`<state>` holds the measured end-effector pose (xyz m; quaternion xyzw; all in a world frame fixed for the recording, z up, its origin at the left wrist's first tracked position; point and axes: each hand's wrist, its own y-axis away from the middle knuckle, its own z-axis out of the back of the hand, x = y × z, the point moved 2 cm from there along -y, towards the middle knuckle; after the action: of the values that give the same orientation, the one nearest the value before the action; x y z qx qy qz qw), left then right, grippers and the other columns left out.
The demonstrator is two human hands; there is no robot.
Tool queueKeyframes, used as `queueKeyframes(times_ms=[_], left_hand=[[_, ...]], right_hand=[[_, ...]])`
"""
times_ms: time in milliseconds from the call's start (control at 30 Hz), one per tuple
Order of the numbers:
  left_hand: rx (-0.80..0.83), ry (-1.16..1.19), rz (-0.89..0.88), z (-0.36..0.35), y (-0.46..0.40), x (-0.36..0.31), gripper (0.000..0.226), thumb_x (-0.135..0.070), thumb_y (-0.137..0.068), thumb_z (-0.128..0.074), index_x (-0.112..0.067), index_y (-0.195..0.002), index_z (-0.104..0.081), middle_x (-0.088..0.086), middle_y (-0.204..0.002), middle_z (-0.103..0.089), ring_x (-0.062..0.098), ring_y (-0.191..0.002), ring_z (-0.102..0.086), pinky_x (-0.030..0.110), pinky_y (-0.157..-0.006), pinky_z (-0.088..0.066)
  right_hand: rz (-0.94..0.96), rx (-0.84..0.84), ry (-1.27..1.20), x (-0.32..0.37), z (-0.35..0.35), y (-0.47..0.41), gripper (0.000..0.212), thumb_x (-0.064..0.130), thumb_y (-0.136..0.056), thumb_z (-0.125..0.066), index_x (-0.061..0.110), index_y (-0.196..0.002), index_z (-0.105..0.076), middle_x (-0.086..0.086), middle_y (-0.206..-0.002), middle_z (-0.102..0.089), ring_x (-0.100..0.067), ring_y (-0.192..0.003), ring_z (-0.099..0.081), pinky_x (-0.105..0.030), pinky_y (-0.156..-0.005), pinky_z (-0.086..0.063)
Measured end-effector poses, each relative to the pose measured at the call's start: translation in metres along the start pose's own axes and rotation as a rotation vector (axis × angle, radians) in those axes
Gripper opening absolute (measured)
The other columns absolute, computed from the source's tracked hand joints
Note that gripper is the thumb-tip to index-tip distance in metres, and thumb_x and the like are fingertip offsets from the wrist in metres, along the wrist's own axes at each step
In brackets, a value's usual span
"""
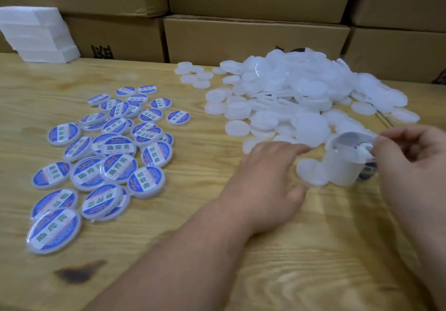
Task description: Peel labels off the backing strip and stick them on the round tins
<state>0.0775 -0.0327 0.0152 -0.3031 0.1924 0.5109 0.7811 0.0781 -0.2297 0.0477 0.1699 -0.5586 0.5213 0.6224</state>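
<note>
A big heap of plain white round tins (pixel 301 93) covers the right half of the wooden table (pixel 169 250). Several tins with blue and white labels (pixel 106 156) lie in a loose pile on the left. A white roll of label backing strip (pixel 345 163) stands near the right edge, a blue label showing at its lower right. My right hand (pixel 407 156) pinches the curled strip end at the top of the roll. My left hand (pixel 272 180) reaches over the table, fingers stretched toward a plain tin (pixel 311 171) beside the roll.
Stacked brown cardboard boxes (pixel 255 37) form a wall along the table's far edge. A stack of white foam sheets (pixel 38 35) sits at the back left. A dark stain (pixel 77 272) marks the wood near the front left.
</note>
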Motion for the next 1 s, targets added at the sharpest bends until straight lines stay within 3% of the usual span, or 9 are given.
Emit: queueKeyframes(times_ms=[133, 300, 433, 567, 667, 767, 833, 900, 1000], left_hand=[[0.196, -0.06, -0.144, -0.012, -0.005, -0.009, 0.04, -0.035, -0.095, -0.065, -0.032, -0.135, -0.062, -0.01, -0.14, -0.059, 0.014, -0.134, -0.045, 0.039, -0.114, -0.032], [0.084, -0.141, -0.058, -0.007, -0.008, -0.001, 0.039, -0.051, -0.093, -0.062, -0.042, -0.13, -0.061, -0.015, -0.108, -0.06, 0.015, -0.109, -0.048, 0.038, -0.102, -0.039], [0.098, -0.233, 0.13, -0.007, -0.009, 0.009, 0.065, -0.072, -0.086, -0.056, -0.039, -0.142, -0.05, -0.009, -0.128, -0.047, 0.018, -0.126, -0.033, 0.038, -0.11, -0.029], [0.064, -0.204, 0.182, -0.004, -0.01, 0.012, 0.057, -0.077, -0.076, -0.063, -0.04, -0.119, -0.063, -0.014, -0.118, -0.046, 0.015, -0.12, -0.034, 0.036, -0.107, -0.031], [0.006, -0.041, 0.192, -0.002, -0.01, 0.01, 0.04, -0.065, -0.072, -0.077, -0.038, -0.095, -0.057, -0.019, -0.099, -0.056, 0.009, -0.104, -0.047, 0.027, -0.09, -0.042], [-0.091, 0.242, 0.195, -0.001, -0.008, 0.009, 0.027, -0.035, -0.085, -0.077, -0.032, -0.081, -0.051, -0.013, -0.079, -0.063, 0.002, -0.075, -0.056, 0.013, -0.063, -0.042], [-0.143, 0.391, 0.222, 0.0, -0.007, 0.007, 0.026, -0.027, -0.095, -0.068, -0.032, -0.078, -0.049, -0.01, -0.085, -0.069, 0.005, -0.076, -0.063, 0.018, -0.063, -0.049], [-0.152, 0.516, 0.266, -0.001, -0.006, 0.005, 0.027, -0.028, -0.097, -0.064, -0.038, -0.078, -0.047, -0.007, -0.095, -0.073, 0.011, -0.085, -0.069, 0.035, -0.076, -0.058], [-0.122, 0.665, 0.317, -0.005, -0.006, 0.002, 0.022, -0.032, -0.095, -0.068, -0.049, -0.092, -0.054, -0.003, -0.104, -0.073, 0.016, -0.081, -0.072, 0.045, -0.079, -0.061]], right_hand=[[0.001, 0.069, 0.223, -0.011, -0.003, -0.004, 0.018, 0.05, -0.076, -0.062, 0.034, -0.085, -0.064, 0.029, -0.079, -0.066, 0.006, -0.066, -0.06, -0.025, -0.059, -0.04], [0.035, 0.122, 0.299, -0.009, -0.008, 0.0, 0.029, 0.056, -0.079, -0.074, 0.028, -0.08, -0.064, 0.012, -0.075, -0.066, 0.007, -0.07, -0.059, -0.025, -0.057, -0.039], [0.044, 0.22, 0.325, -0.007, -0.007, 0.003, 0.045, 0.074, -0.067, -0.071, 0.036, -0.09, -0.067, 0.014, -0.092, -0.061, 0.003, -0.077, -0.058, -0.02, -0.063, -0.04], [0.086, 0.294, 0.446, -0.006, -0.01, 0.005, 0.03, 0.062, -0.066, -0.081, 0.037, -0.077, -0.068, 0.018, -0.095, -0.055, 0.009, -0.082, -0.054, -0.016, -0.063, -0.035], [0.076, 0.288, 0.452, -0.007, -0.011, 0.007, 0.024, 0.044, -0.075, -0.08, 0.03, -0.064, -0.064, 0.013, -0.07, -0.062, 0.007, -0.072, -0.057, -0.024, -0.054, -0.035], [0.056, 0.301, 0.408, -0.005, -0.013, 0.011, 0.026, 0.04, -0.079, -0.072, 0.023, -0.064, -0.062, 0.019, -0.068, -0.064, -0.003, -0.064, -0.058, -0.027, -0.051, -0.036], [0.045, 0.305, 0.359, -0.005, -0.014, 0.012, 0.028, 0.037, -0.086, -0.065, 0.019, -0.066, -0.058, 0.01, -0.059, -0.059, -0.009, -0.055, -0.053, -0.028, -0.05, -0.036], [0.029, 0.323, 0.268, -0.005, -0.016, 0.012, 0.023, 0.031, -0.091, -0.061, 0.019, -0.072, -0.058, 0.013, -0.052, -0.054, -0.007, -0.048, -0.048, -0.029, -0.051, -0.034], [0.003, 0.409, 0.104, -0.004, -0.02, 0.016, 0.012, 0.018, -0.094, -0.057, 0.028, -0.091, -0.063, 0.016, -0.056, -0.065, -0.001, -0.048, -0.055, -0.027, -0.053, -0.039]])
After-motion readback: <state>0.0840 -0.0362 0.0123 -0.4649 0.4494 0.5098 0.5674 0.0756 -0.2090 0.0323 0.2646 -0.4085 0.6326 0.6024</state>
